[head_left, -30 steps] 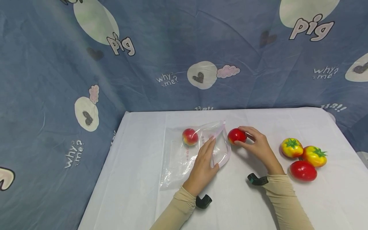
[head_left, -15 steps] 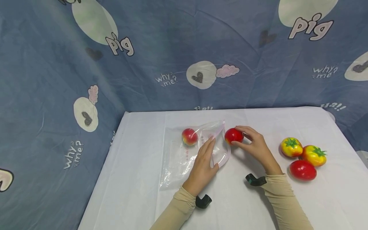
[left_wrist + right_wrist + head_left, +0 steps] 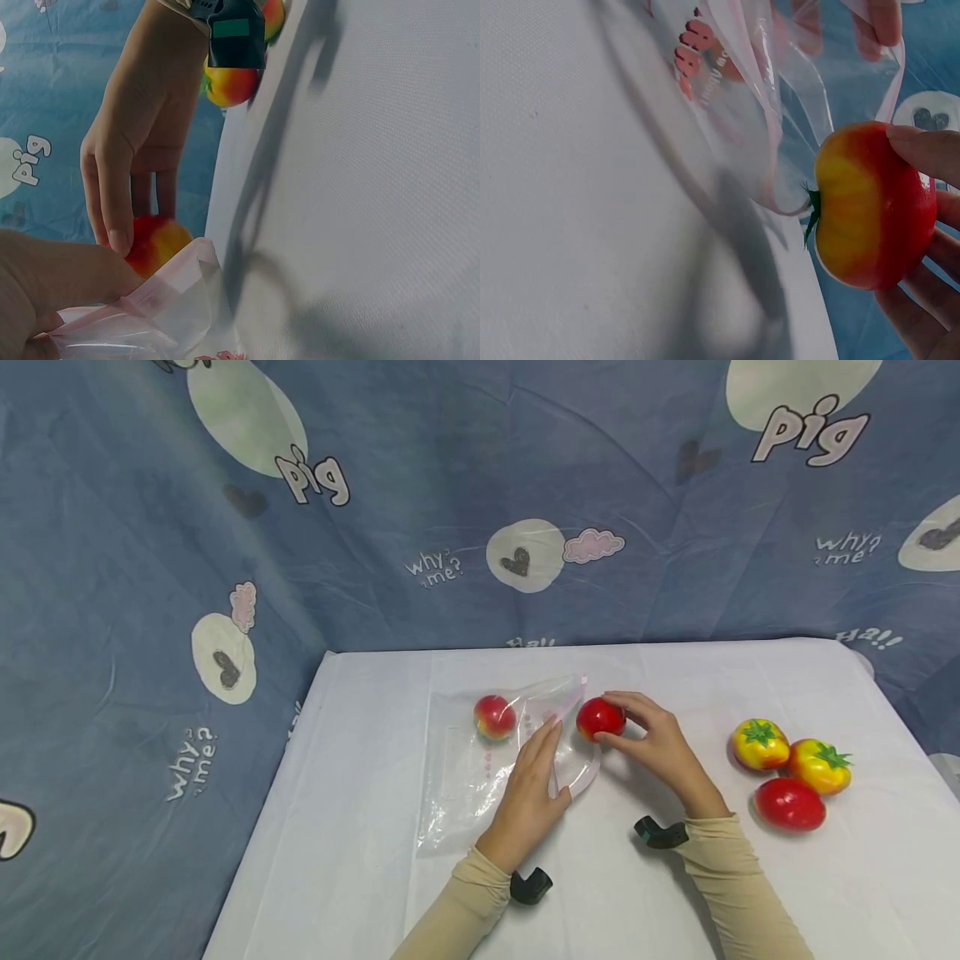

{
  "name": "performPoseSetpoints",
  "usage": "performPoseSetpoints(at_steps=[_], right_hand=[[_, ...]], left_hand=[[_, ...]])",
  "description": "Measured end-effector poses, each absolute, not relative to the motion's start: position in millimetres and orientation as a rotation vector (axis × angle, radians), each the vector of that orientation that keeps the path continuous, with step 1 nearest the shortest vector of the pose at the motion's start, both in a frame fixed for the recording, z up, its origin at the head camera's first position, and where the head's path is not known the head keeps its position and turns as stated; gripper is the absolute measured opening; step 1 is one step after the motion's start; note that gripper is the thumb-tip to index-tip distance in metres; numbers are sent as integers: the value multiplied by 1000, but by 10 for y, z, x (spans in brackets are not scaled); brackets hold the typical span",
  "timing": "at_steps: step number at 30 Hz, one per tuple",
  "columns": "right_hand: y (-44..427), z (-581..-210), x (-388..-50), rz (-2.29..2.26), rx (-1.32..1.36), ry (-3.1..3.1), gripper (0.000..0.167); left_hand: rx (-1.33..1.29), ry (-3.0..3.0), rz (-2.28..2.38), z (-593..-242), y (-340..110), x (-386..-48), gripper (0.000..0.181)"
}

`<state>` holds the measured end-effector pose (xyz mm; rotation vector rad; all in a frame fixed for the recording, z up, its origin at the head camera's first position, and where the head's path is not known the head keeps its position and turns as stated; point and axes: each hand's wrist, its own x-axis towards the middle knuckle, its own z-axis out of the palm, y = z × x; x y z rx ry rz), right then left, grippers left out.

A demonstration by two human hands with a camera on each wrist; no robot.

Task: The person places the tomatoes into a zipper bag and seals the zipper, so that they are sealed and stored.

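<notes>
In the head view, my left hand [image 3: 527,797] lies over the mouth side of a clear zip-lock bag [image 3: 457,793] and holds its pink-edged opening apart. The left wrist view shows the thumb at the bag's pink strip [image 3: 161,289]. My right hand [image 3: 660,747] grips a red-and-yellow toy tomato [image 3: 600,718] between thumb and fingers, right at the bag's opening. Its green stem [image 3: 813,208] points toward the bag in the right wrist view. Inside the bag lies another round red-and-yellow toy fruit [image 3: 495,717].
On the right of the white-covered table [image 3: 337,860] sit two yellow toy tomatoes, one at the back [image 3: 761,745] and one beside it [image 3: 821,767], with a red oval toy fruit [image 3: 791,804] in front. A blue printed cloth [image 3: 420,485] hangs behind.
My right hand has carried the toy tomato leftward, from just right of the bag to its opening. The left hand and the bag have hardly moved.
</notes>
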<state>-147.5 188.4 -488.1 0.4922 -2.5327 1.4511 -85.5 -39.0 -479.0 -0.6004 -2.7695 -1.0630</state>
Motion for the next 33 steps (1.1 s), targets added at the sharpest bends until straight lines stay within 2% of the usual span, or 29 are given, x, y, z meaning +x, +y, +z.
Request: performPoseSetpoints(at_steps=[18,33], right_hand=[[1706,-4868,-1458,1432,650,-2547,60],[1542,-4884,-1450,1457,673,-2567,59]], left_hand=[[-598,-2765,-1072,-4777,-389,-858,92],[-590,-2768,-1076,-4782,-382,-861,95]])
